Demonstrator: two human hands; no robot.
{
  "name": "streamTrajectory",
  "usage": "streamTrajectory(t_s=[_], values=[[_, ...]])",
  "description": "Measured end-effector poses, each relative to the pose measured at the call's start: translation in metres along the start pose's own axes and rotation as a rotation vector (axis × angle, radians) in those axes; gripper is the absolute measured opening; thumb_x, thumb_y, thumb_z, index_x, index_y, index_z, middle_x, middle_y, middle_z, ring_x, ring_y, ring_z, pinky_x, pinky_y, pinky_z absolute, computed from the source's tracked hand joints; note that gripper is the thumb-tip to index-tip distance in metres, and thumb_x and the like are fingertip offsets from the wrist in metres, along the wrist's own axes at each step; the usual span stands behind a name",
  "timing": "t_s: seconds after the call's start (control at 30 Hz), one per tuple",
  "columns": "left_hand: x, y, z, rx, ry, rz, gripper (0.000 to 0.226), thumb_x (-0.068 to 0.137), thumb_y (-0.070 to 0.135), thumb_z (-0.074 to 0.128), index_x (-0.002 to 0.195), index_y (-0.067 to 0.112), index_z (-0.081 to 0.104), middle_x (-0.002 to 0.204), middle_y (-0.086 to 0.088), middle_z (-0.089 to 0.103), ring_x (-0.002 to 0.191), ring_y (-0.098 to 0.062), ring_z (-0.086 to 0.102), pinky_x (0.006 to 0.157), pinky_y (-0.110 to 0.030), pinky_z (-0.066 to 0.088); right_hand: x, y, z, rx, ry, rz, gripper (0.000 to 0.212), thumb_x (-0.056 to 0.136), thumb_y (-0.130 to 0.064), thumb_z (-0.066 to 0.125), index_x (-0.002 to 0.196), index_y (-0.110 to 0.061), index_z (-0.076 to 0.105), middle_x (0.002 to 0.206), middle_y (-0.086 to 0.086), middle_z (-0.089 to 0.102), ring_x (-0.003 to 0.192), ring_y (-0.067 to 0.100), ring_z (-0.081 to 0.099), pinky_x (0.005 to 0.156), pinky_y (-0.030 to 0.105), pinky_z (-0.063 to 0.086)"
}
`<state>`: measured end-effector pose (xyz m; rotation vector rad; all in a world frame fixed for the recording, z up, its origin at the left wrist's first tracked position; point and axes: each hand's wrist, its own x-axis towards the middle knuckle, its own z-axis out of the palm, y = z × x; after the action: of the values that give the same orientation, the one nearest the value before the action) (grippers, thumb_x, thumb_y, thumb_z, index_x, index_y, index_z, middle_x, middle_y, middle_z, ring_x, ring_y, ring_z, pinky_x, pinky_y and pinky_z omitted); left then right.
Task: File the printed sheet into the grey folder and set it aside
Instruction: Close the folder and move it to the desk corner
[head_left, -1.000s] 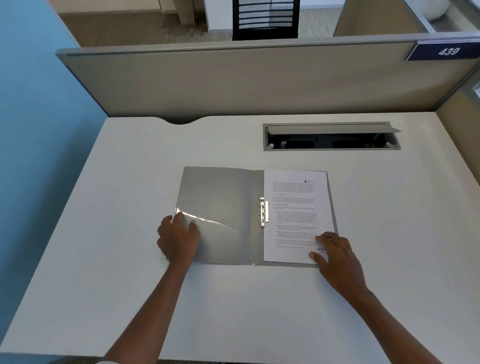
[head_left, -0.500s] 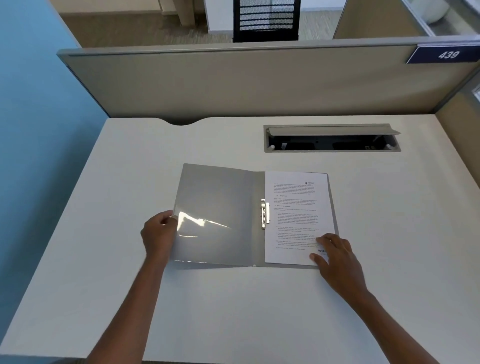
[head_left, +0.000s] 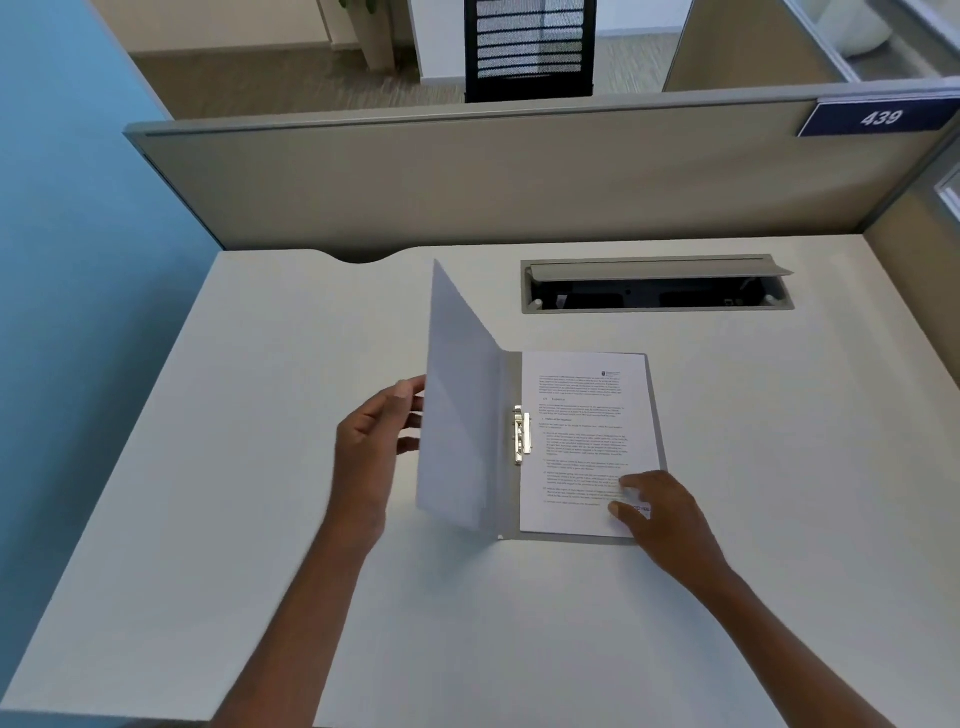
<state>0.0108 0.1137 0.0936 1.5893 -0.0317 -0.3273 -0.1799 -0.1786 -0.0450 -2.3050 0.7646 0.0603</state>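
**Folder cover half raised over the filed sheet**

The printed sheet (head_left: 587, 441) lies flat on the right half of the grey folder (head_left: 511, 499), its long side running away from you, its left edge against the metal clip (head_left: 522, 441) at the spine. The folder sits near the middle of the white desk (head_left: 260, 519). The translucent front cover (head_left: 457, 415) stands almost upright, hinged at the spine, leaning slightly left.

Your left hand (head_left: 369, 452) is just left of the cover, fingers (head_left: 410, 389) and thumb pinching its free edge, wrist straight, forearm coming in from the lower left. Your right hand (head_left: 660, 512) rests loosely spread, fingertips pressing the sheet's near right corner onto the back cover. The sheet lies to the right of the cover, so closing means swinging the cover rightward over the spine. Your right hand sits in that path and would likely need to slide clear first. Beyond the folder, a cable slot (head_left: 657, 286) is set into the desk near the partition (head_left: 467, 182).
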Motion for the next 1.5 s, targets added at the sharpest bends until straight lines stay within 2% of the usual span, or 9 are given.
streamTrajectory(t_s=[0.23, 0.43, 0.7, 0.8, 0.93, 1.0, 1.07, 1.17, 1.5], values=[[-0.013, -0.027, 0.060, 0.075, -0.145, -0.046, 0.030, 0.110, 0.038, 0.056, 0.127, 0.029, 0.079, 0.124, 0.006, 0.081, 0.117, -0.021, 0.075, 0.092, -0.043, 0.063, 0.001, -0.036, -0.035, 0.501, -0.102, 0.140, 0.022, 0.094, -0.045, 0.080, 0.112, -0.032, 0.079, 0.107, -0.011, 0.082, 0.093, 0.005, 0.078, 0.096, 0.034, 0.063], [-0.017, -0.069, 0.090, 0.282, -0.175, -0.006, 0.022, 0.104, 0.044, 0.066, 0.118, 0.035, 0.081, 0.120, 0.021, 0.078, 0.115, 0.003, 0.070, 0.092, -0.022, 0.056, -0.002, -0.071, -0.071, 0.976, -0.104, 0.113, 0.062, 0.087, -0.075, 0.068, 0.117, -0.023, 0.081, 0.114, 0.007, 0.083, 0.105, 0.024, 0.081, 0.094, 0.036, 0.066], [-0.016, -0.113, 0.100, 0.525, -0.279, 0.120, 0.029, 0.101, 0.045, 0.070, 0.126, 0.033, 0.079, 0.144, 0.018, 0.069, 0.135, 0.008, 0.059, 0.115, -0.021, 0.045, -0.005, -0.053, -0.085, 1.048, -0.051, 0.174, 0.020, 0.105, -0.029, 0.068, 0.119, -0.018, 0.079, 0.116, 0.003, 0.083, 0.107, 0.024, 0.079, 0.086, 0.030, 0.062], [-0.019, -0.122, 0.100, 0.613, -0.295, 0.136, 0.031, 0.102, 0.041, 0.071, 0.129, 0.028, 0.078, 0.148, 0.016, 0.065, 0.139, 0.001, 0.057, 0.110, -0.008, 0.041, -0.003, -0.033, -0.078, 0.999, 0.052, 0.248, 0.018, 0.101, -0.014, 0.072, 0.116, -0.020, 0.078, 0.107, -0.002, 0.085, 0.099, 0.019, 0.081, 0.072, 0.020, 0.062], [-0.024, -0.133, 0.099, 0.703, -0.348, 0.156, 0.037, 0.103, 0.040, 0.069, 0.137, 0.025, 0.073, 0.155, 0.014, 0.058, 0.139, 0.011, 0.045, 0.100, 0.005, 0.037, 0.002, -0.006, -0.061, 0.792, 0.150, 0.345, 0.032, 0.097, -0.011, 0.074, 0.125, -0.025, 0.074, 0.108, -0.002, 0.082, 0.101, 0.024, 0.078, 0.086, 0.042, 0.063], [-0.025, -0.138, 0.099, 0.785, -0.361, 0.198, 0.039, 0.104, 0.040, 0.067, 0.139, 0.024, 0.072, 0.159, 0.012, 0.055, 0.145, 0.007, 0.042, 0.103, 0.006, 0.032, 0.002, 0.005, -0.051, 0.698, 0.177, 0.350, 0.039, 0.095, -0.011, 0.075, 0.129, -0.028, 0.072, 0.113, -0.002, 0.079, 0.100, 0.022, 0.076, 0.085, 0.040, 0.062], [-0.025, -0.143, 0.101, 0.861, -0.373, 0.248, 0.039, 0.105, 0.039, 0.066, 0.140, 0.022, 0.071, 0.161, 0.009, 0.054, 0.151, -0.004, 0.043, 0.113, -0.007, 0.041, 0.001, 0.012, -0.041, 0.638, 0.188, 0.332, 0.044, 0.093, -0.012, 0.076, 0.134, -0.029, 0.068, 0.121, -0.001, 0.075, 0.101, 0.018, 0.072, 0.080, 0.031, 0.057], [-0.024, -0.149, 0.104, 0.955, -0.390, 0.282, 0.041, 0.106, 0.040, 0.063, 0.142, 0.023, 0.070, 0.163, 0.007, 0.053, 0.157, -0.014, 0.040, 0.123, -0.035, 0.045, 0.002, 0.018, -0.026, 0.423, 0.192, 0.325, 0.054, 0.095, -0.016, 0.077, 0.146, -0.017, 0.060, 0.137, 0.006, 0.063, 0.117, 0.024, 0.064, 0.099, 0.036, 0.052], [-0.024, -0.158, 0.103, 1.130, -0.413, 0.405, 0.039, 0.107, 0.040, 0.056, 0.141, 0.025, 0.068, 0.164, 0.005, 0.052, 0.158, -0.023, 0.040, 0.118, -0.042, 0.049, 0.015, 0.021, 0.009, -0.257, 0.088, -0.074, 0.078, 0.100, -0.052, 0.067, 0.160, -0.008, 0.043, 0.172, 0.016, 0.036, 0.159, 0.035, 0.035, 0.125, 0.051, 0.037]])
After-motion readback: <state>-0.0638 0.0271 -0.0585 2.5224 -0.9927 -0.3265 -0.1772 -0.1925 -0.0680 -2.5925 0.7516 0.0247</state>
